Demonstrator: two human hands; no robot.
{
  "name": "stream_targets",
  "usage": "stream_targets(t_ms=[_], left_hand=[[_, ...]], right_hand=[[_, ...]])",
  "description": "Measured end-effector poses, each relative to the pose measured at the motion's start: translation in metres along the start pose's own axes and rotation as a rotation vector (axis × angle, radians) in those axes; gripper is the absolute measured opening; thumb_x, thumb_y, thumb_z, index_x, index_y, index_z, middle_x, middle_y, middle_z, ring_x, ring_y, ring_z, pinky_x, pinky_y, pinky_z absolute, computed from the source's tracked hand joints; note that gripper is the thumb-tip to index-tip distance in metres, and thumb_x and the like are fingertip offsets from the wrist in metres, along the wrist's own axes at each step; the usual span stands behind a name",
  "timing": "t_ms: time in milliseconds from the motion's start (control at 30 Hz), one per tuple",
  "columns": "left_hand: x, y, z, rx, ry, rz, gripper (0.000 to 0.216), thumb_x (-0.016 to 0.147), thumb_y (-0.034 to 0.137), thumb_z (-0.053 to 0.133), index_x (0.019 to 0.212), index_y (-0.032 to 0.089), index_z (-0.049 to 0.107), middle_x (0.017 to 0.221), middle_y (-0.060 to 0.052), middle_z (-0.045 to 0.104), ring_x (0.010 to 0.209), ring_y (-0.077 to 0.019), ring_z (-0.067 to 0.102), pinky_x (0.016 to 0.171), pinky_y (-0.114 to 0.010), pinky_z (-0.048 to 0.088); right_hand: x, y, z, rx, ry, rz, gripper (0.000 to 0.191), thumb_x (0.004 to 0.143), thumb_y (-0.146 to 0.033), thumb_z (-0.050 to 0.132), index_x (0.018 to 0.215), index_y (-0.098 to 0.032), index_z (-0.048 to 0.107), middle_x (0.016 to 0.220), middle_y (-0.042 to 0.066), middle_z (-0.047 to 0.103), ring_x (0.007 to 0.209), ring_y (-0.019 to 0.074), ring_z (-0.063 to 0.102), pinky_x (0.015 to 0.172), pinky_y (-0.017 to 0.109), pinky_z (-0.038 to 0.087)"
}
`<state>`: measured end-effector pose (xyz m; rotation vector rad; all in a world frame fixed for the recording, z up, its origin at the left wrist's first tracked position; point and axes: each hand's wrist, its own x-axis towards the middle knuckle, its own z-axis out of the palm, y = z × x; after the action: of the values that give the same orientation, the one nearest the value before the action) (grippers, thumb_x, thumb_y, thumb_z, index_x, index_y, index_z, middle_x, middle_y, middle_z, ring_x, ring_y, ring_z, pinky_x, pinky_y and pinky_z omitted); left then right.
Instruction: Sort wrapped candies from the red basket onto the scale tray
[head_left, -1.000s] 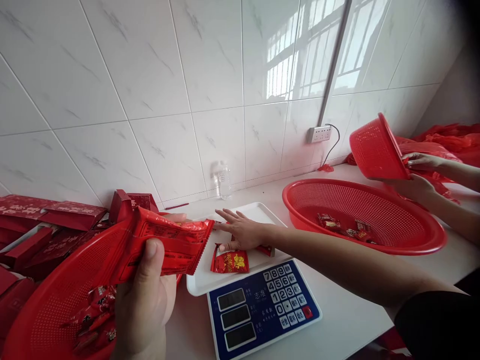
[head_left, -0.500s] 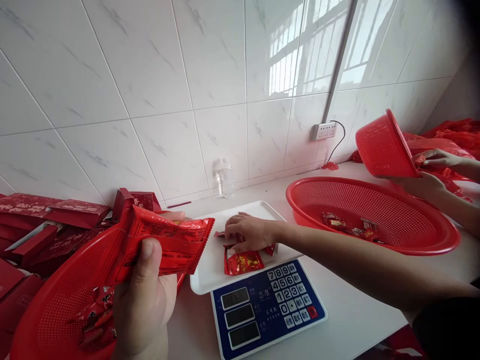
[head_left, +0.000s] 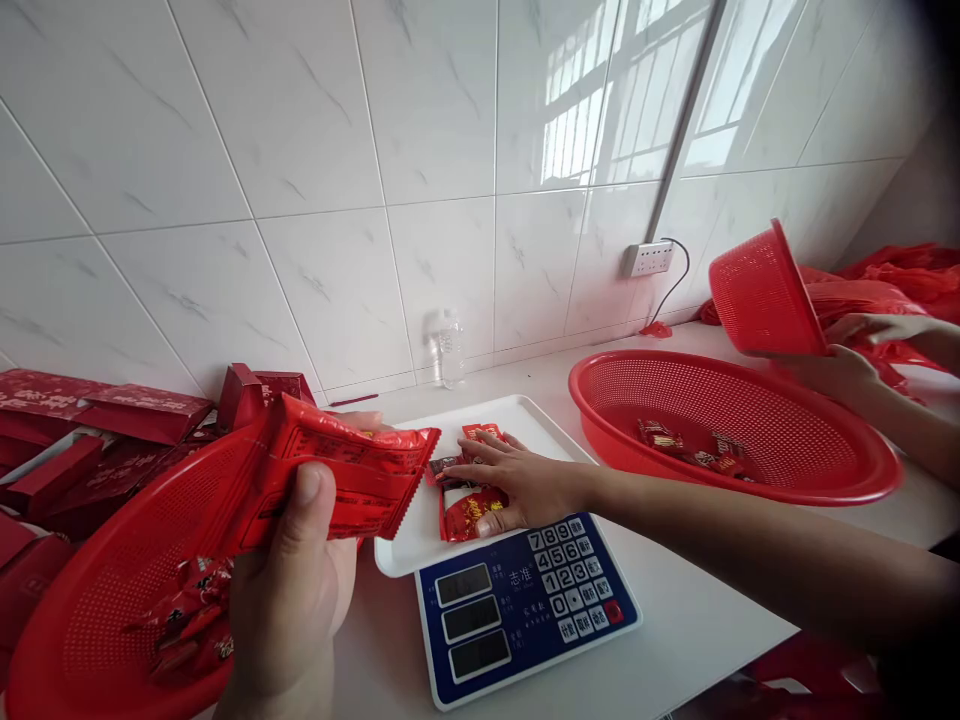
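Note:
My left hand [head_left: 292,590] grips a red snack packet [head_left: 356,475] with printed text and a jagged sealed edge, thumb in front and fingers hidden behind it. It is held up in front of a red basket [head_left: 45,640] with several small packets [head_left: 195,615] in it. My right hand [head_left: 536,480] lies palm down with fingers spread over red packets [head_left: 461,515] on the white tray [head_left: 405,550] of a weighing scale [head_left: 525,600]. Part of those packets is hidden under the hand. The digits on the scale's displays are too dim to read.
A wide red basket [head_left: 690,390] with a few packets stands at right. Beyond it, another person's hands [head_left: 844,370] hold a smaller tilted red basket [head_left: 761,290]. Red boxes [head_left: 142,415] are piled at left. A clear bottle [head_left: 451,350] stands by the tiled wall, near a socket [head_left: 649,260].
My right hand has gone from curled fingers to spread ones over the packets, and more of them now show on the tray. My left hand keeps its packet, shifted slightly right in view.

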<state>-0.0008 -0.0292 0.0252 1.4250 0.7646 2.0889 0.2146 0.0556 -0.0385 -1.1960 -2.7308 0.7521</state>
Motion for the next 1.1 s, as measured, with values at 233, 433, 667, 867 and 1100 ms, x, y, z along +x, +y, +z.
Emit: stream_targets(t_ms=[233,433,667,867,1100], left_hand=[[0.001,0.000,-0.002,0.037,-0.016,0.008,0.022,0.087,0.038,0.067,0.077,0.021,0.078,0.098,-0.003,0.076,0.114,-0.0267,0.066,0.107,-0.034,0.050],[0.001,-0.002,-0.003,0.033,-0.020,-0.006,0.021,0.087,0.038,0.068,0.080,0.021,0.078,0.100,-0.004,0.076,0.114,-0.0265,0.066,0.105,-0.033,0.051],[0.001,-0.002,-0.005,-0.018,-0.013,-0.023,0.021,0.088,0.038,0.067,0.080,0.022,0.078,0.095,-0.002,0.077,0.110,-0.0249,0.068,0.101,-0.032,0.054],[0.003,0.000,-0.004,0.034,0.000,0.009,0.020,0.085,0.038,0.071,0.078,0.021,0.078,0.097,-0.004,0.076,0.110,-0.0276,0.068,0.102,-0.036,0.054],[0.002,0.000,-0.008,0.004,0.005,-0.004,0.020,0.085,0.038,0.069,0.079,0.021,0.078,0.103,-0.005,0.075,0.113,-0.0280,0.066,0.104,-0.036,0.053]], right_hand=[[0.024,0.006,0.003,-0.083,0.125,-0.130,0.074,0.085,-0.055,0.068,0.150,-0.028,0.045,0.153,0.015,0.043,0.145,0.0385,0.028,0.117,0.058,0.021],[0.034,0.016,-0.002,-0.025,0.180,-0.155,0.066,0.083,-0.046,0.074,0.144,-0.033,0.052,0.147,0.007,0.052,0.138,0.0282,0.044,0.113,0.043,0.035],[0.052,0.032,-0.014,-0.079,0.366,0.267,0.035,0.098,-0.037,0.057,0.128,-0.019,0.060,0.134,0.013,0.059,0.119,0.0280,0.058,0.101,0.051,0.047],[0.058,0.029,-0.018,-0.039,0.344,0.362,0.028,0.098,-0.034,0.059,0.122,-0.020,0.062,0.127,0.009,0.062,0.105,0.0223,0.064,0.090,0.043,0.055],[0.055,0.023,-0.019,0.160,0.362,0.315,0.024,0.098,-0.035,0.059,0.113,-0.017,0.065,0.112,0.007,0.067,0.092,0.0187,0.067,0.081,0.038,0.057]])
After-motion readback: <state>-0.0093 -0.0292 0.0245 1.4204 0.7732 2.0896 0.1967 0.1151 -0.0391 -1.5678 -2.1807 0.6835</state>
